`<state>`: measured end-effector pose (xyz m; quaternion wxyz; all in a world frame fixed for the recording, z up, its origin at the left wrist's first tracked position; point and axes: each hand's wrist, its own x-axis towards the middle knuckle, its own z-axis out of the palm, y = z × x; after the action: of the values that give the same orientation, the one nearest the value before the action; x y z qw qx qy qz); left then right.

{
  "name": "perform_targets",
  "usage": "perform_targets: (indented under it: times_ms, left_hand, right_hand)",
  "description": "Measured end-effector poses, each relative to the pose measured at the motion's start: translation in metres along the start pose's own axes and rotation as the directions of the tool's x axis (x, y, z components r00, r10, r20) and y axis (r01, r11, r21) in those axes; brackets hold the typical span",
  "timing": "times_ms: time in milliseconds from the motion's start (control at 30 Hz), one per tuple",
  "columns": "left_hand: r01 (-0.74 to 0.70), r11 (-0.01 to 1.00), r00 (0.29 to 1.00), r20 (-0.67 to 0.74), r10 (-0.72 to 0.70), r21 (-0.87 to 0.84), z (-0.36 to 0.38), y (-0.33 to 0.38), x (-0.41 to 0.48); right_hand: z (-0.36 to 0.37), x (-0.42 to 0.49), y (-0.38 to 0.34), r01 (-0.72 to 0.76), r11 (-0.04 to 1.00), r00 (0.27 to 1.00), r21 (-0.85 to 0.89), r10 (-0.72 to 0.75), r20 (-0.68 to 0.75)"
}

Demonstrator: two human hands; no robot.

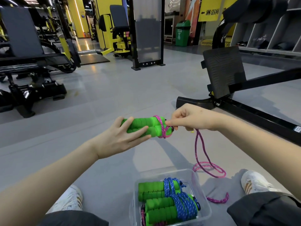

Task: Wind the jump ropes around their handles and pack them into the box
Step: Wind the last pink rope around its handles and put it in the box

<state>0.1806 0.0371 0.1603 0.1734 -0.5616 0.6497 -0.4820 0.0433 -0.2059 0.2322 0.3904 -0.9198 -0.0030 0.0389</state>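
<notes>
My left hand (125, 137) holds a pair of green foam jump-rope handles (146, 126) side by side, fingers wrapped under them. A pink rope (203, 165) is looped a couple of times round the handles' right end. My right hand (190, 118) pinches that rope just beside the handles; the rest hangs down and lies in loose loops on the floor. Below, a clear plastic box (203, 214) holds two wound bundles with green handles and blue rope (184, 204); some pink rope shows at its bottom.
I sit on a grey gym floor (114, 95) with my legs and white shoes (255, 183) either side of the box. A black machine footplate and frame (224, 72) stand close at the right. Other gym machines (32, 62) stand at the left and behind.
</notes>
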Motion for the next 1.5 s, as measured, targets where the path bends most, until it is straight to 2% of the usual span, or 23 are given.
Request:
perform_targets:
  times_ms: [133, 200, 300, 433, 500, 567, 600, 633, 700, 767, 900, 967, 1033, 1167, 1267, 1367, 1500]
  left_hand:
    - [-0.088, 0.992, 0.991, -0.104, 0.079, -0.087, -0.012, 0.018, 0.022]
    - [-0.091, 0.988, 0.984, -0.163, 0.07, -0.123, -0.021, 0.026, 0.036]
    - [-0.067, 0.988, 0.972, -0.235, 0.033, -0.14, -0.03, 0.026, 0.05]
    - [-0.046, 0.992, 0.96, -0.281, 0.01, -0.121, -0.034, 0.02, 0.051]
    - [-0.022, 0.993, 0.954, -0.301, -0.014, -0.115, -0.035, 0.018, 0.051]
    - [0.01, 0.995, 0.953, -0.3, -0.04, -0.101, -0.032, 0.014, 0.051]
    - [0.033, 0.996, 0.955, -0.292, -0.057, -0.086, -0.03, 0.012, 0.05]
    - [0.056, 0.996, 0.957, -0.28, -0.074, -0.07, -0.026, 0.011, 0.048]
    - [0.092, 0.995, 0.965, -0.241, -0.099, -0.038, -0.018, 0.008, 0.041]
    - [0.11, 0.994, 0.976, -0.189, -0.108, 0.0, -0.009, 0.006, 0.033]
    - [0.116, 0.991, 0.991, -0.08, -0.111, 0.063, 0.002, -0.003, 0.016]
    - [0.103, 0.992, 0.994, -0.036, -0.101, 0.07, 0.008, -0.004, 0.006]
    - [0.057, 0.997, 0.998, 0.006, -0.058, 0.055, 0.01, -0.002, -0.001]
    - [0.017, 1.0, 1.0, 0.013, -0.017, -0.017, 0.006, 0.01, 0.006]
    - [-0.034, 0.997, 0.999, -0.016, 0.033, -0.065, 0.001, 0.02, 0.014]
    - [-0.085, 0.99, 0.994, -0.077, 0.077, -0.116, -0.008, 0.027, 0.021]
    - [-0.083, 0.982, 0.981, -0.185, 0.05, -0.172, -0.022, 0.035, 0.04]
  right_hand:
    - [0.002, 0.006, 0.002, 0.128, 0.992, 0.983, 0.006, -0.126, -0.136]
    - [0.002, 0.009, 0.008, 0.147, 0.988, 0.972, 0.047, -0.136, -0.191]
    - [0.005, 0.01, 0.023, 0.095, 0.981, 0.978, 0.169, -0.061, -0.198]
    - [0.006, 0.007, 0.038, -0.032, 0.904, 0.979, 0.426, 0.114, -0.168]
    - [0.015, 0.008, 0.046, -0.097, 0.802, 0.977, 0.59, 0.191, -0.099]
    - [0.033, 0.006, 0.051, -0.114, 0.578, 0.981, 0.808, 0.195, -0.001]
    - [0.042, 0.006, 0.053, -0.099, 0.509, 0.979, 0.855, 0.206, -0.009]
    - [0.051, 0.007, 0.055, -0.061, 0.508, 0.97, 0.859, 0.231, -0.068]
    - [0.068, 0.005, 0.051, 0.002, 0.549, 0.945, 0.836, 0.273, -0.182]
    - [0.077, 0.002, 0.043, -0.024, 0.603, 0.935, 0.797, 0.295, -0.195]
    - [0.071, -0.008, 0.027, -0.112, 0.75, 0.985, 0.652, 0.169, -0.025]
    - [0.052, -0.009, 0.02, -0.139, 0.878, 0.99, 0.458, 0.123, 0.064]
    - [0.032, -0.009, 0.012, -0.136, 0.959, 0.987, 0.248, 0.111, 0.114]
    - [0.018, -0.009, -0.002, -0.067, 0.998, 0.98, 0.005, 0.065, 0.19]
    - [0.017, -0.005, -0.003, 0.06, 0.99, 0.997, -0.129, -0.052, 0.062]
    - [0.008, 0.002, 0.007, 0.113, 0.986, 0.984, -0.122, -0.128, -0.122]
    - [0.006, 0.004, 0.022, 0.108, 0.993, 0.98, 0.053, -0.097, -0.174]
